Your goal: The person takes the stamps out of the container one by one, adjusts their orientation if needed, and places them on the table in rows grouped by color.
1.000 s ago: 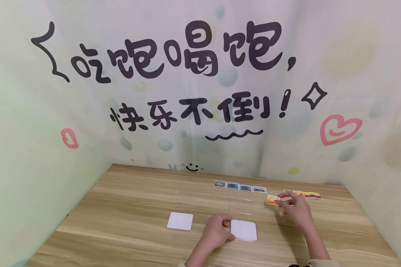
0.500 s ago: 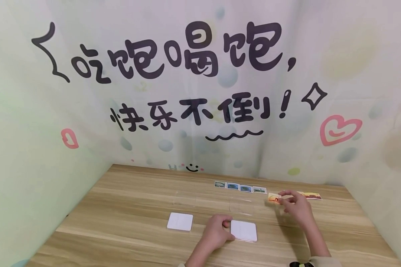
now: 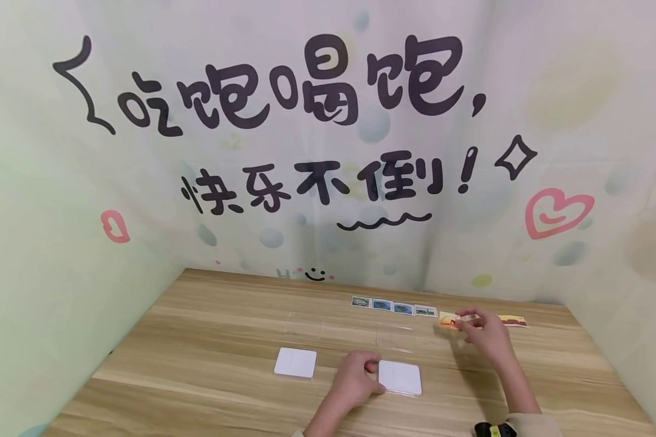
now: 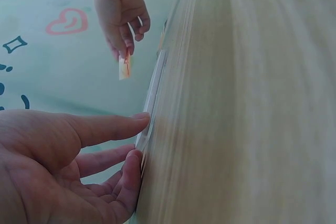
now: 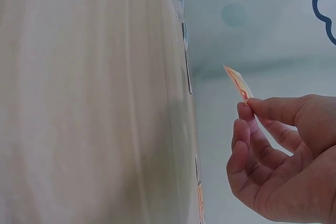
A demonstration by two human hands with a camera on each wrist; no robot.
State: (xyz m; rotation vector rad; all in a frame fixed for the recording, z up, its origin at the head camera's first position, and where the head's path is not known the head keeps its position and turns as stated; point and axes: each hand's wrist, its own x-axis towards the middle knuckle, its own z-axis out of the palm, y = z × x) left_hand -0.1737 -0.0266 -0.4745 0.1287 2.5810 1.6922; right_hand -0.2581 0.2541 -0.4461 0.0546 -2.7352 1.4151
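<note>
My right hand pinches a small orange and yellow stamp between thumb and fingertips, raised off the wooden table. In the head view this stamp overlaps the row of orange stamps at the back right. My left hand rests low on the table, thumb and forefinger gripping the left edge of a white rounded card with a clear rim. The left wrist view shows that card edge-on at the fingertips. A similar white card lies apart to the left.
Four-cornered clear plastic pieces lie behind the cards, one at left and one at right. A row of several blue and green stamps lies near the back edge. A printed cloth wall encloses the table.
My right hand has shifted slightly back and right with the pinched stamp, which now overlaps the orange row more in the head view. My left hand stays at the card's edge.
</note>
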